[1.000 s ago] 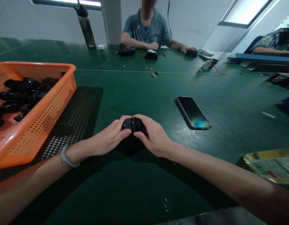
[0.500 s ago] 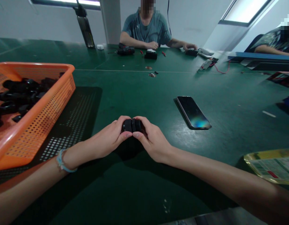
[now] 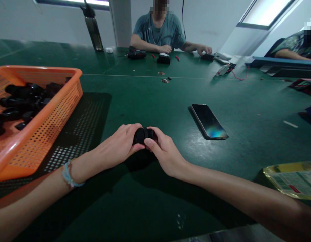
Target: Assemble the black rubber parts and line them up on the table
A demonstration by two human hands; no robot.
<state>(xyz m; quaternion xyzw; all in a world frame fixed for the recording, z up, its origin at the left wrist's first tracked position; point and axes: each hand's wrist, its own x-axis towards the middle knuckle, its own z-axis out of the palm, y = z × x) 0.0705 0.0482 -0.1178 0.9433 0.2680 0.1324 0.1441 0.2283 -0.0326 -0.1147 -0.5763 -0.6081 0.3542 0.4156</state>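
Observation:
A short black cylindrical part with a groove around its middle is held between my two hands, above the green table. My left hand grips its left end, thumb below and fingers over the top. On the other end, my right hand has its thumb pressed on the near side and its fingers curled behind. The far side of the part is hidden by my fingers. At the left, an orange basket holds several similar-looking black parts.
A phone lies right of my hands, and a yellow-edged packet is at the right. Across the table sits a person near a power tool. A dark bottle stands at the back left.
My left hand has turned slightly over the black part, and its thumb has shifted. My right thumb has slid a little up and onto the part's near side.

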